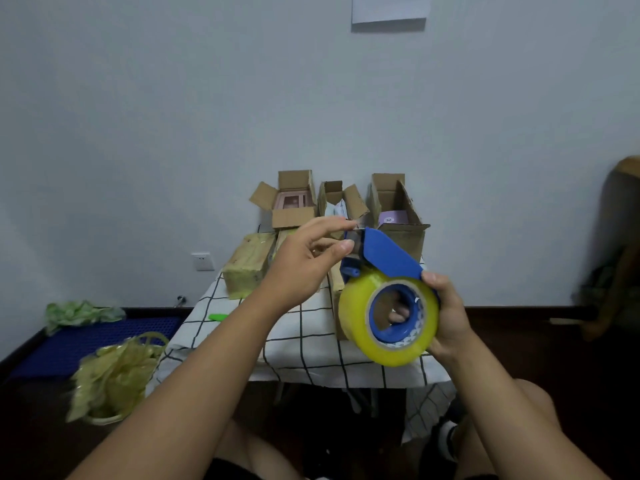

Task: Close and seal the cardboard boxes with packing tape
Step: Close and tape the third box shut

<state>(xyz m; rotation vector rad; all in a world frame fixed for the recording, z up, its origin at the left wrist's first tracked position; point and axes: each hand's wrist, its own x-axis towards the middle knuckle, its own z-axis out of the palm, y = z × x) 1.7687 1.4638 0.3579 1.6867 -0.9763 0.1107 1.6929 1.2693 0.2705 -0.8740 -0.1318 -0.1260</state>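
Dim, flat indoor light with soft shadows; wide-angle bending at the edges, and motion blur at right.

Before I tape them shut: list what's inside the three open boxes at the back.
Left box: a pink item. Middle box: something pale, mostly hidden by flaps and the left hand. Right box: a purple item; whatever lies deeper is hidden.

My left hand (304, 261) is hiding part of the taped boxes behind it; my right fingers (398, 311) are showing only through the tape roll (388, 322) core; a blurred brown shape (620, 244) is running off frame right.
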